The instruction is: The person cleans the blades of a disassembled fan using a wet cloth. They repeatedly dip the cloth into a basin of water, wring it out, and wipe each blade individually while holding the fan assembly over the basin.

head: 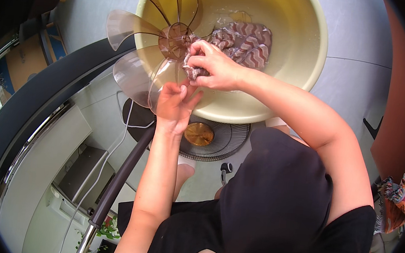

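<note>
A translucent brown fan blade assembly [175, 41] with several blades is held over the left part of a yellow plastic basin [318, 60]. My right hand [215, 66] grips a bunched part of a zigzag-striped cloth [254, 46] close to the blade hub. The rest of that cloth lies in the water in the basin. My left hand [177, 104] is below, behind a clear blade, with its fingers near the blade's edge and my right fingertips. Whether the left fingers pinch the blade cannot be made out.
A fan's wire grille with a gold centre [199, 134] lies on the floor under the basin's near rim. A fan pole [122, 173] and a white cable [99, 175] run along the left. Cardboard boxes [24, 60] stand at the upper left.
</note>
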A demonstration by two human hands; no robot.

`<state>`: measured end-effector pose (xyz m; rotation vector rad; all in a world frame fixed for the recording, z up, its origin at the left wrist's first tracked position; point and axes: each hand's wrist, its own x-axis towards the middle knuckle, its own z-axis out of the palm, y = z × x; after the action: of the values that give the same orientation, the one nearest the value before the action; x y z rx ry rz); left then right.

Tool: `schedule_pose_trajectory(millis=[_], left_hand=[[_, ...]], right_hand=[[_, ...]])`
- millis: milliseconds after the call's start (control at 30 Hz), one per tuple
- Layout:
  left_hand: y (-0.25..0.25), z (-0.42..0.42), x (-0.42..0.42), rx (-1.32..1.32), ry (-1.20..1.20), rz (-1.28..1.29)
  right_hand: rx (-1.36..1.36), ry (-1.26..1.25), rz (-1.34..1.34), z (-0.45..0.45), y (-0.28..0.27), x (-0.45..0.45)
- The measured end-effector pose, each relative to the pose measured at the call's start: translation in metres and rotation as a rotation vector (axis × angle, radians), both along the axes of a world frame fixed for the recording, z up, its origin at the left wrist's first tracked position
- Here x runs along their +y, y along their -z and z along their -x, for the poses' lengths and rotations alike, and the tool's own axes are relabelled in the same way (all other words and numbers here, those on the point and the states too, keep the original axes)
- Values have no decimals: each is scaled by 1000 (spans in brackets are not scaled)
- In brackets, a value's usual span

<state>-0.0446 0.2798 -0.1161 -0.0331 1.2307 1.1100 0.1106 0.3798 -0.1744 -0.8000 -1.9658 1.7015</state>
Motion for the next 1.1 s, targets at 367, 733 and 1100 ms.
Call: schedule_pose_trajectory(millis=[367, 733, 1100], left_hand=[[-3, -1, 0, 11, -3, 26], [-21, 15, 2, 66, 63, 5], [-80, 3, 52, 789, 313, -9]], right_hand=[[-173, -98, 166, -19, 36, -5], [-897, -215, -337, -12, 41, 2], [180, -47, 722, -12, 2, 36]])
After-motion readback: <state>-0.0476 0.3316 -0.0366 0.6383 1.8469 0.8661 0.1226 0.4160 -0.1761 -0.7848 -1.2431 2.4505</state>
